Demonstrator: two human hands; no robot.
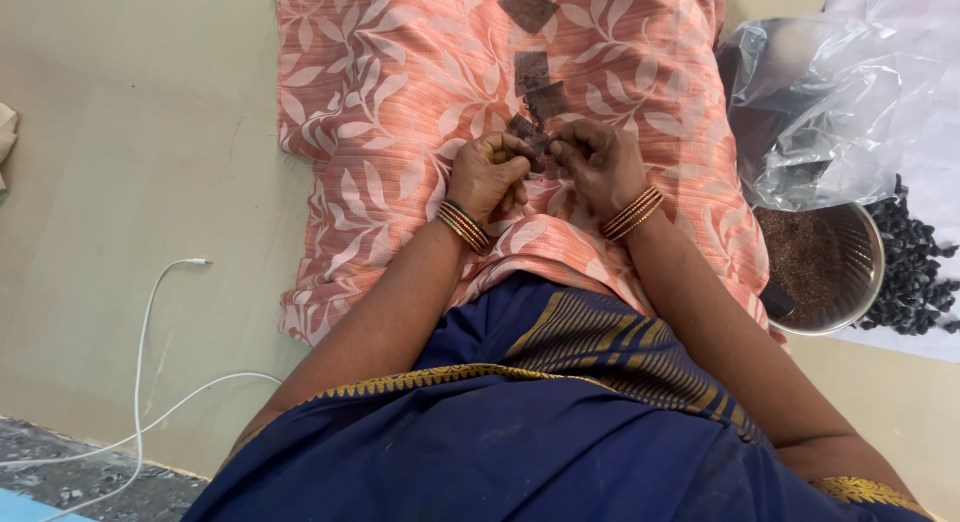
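Note:
My left hand and my right hand meet over an orange leaf-patterned cloth spread across my lap. Both pinch a small dark brown piece between the fingertips. Two more flat dark brown pieces lie in a line on the cloth beyond my hands. Gold and red bangles sit on both wrists. The part of the piece inside my fingers is hidden.
A steel bowl of brown grainy material stands at the right, with a crumpled clear plastic bag above it and a heap of black seeds beside it. A white cable trails over the beige floor at the left.

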